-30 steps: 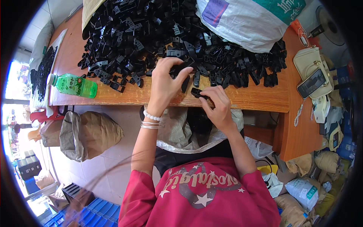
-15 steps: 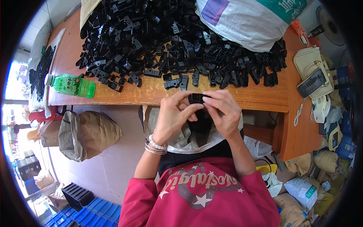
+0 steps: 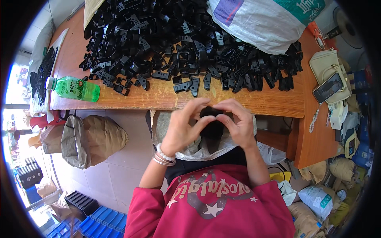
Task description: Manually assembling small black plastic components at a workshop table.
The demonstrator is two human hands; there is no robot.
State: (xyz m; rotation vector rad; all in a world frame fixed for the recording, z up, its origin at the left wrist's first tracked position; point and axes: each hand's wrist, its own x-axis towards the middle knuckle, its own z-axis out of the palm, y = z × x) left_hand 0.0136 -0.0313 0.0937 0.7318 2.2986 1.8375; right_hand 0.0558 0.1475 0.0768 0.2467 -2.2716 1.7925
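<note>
Just in front of the table edge, my two hands meet around a small black plastic part. My left hand, with bracelets at its wrist, has its thumb and fingers bent around one side of the part. From the other side, my right hand pinches it, the thumb tips close together below. Fingers cover much of the part, and its details are too dark to make out. Under my hands a pale woven sack lies open on my lap, its inside dark. A large heap of similar black plastic parts covers the table.
A green drink bottle lies on its side on the wooden table. A white woven sack rests behind the heap. At the right are a cream handbag and a phone. A brown paper sack stands left, near blue crates.
My hands have drawn slightly closer to me with the black part, which has tilted and is more covered. My thumbs have come together below it.
</note>
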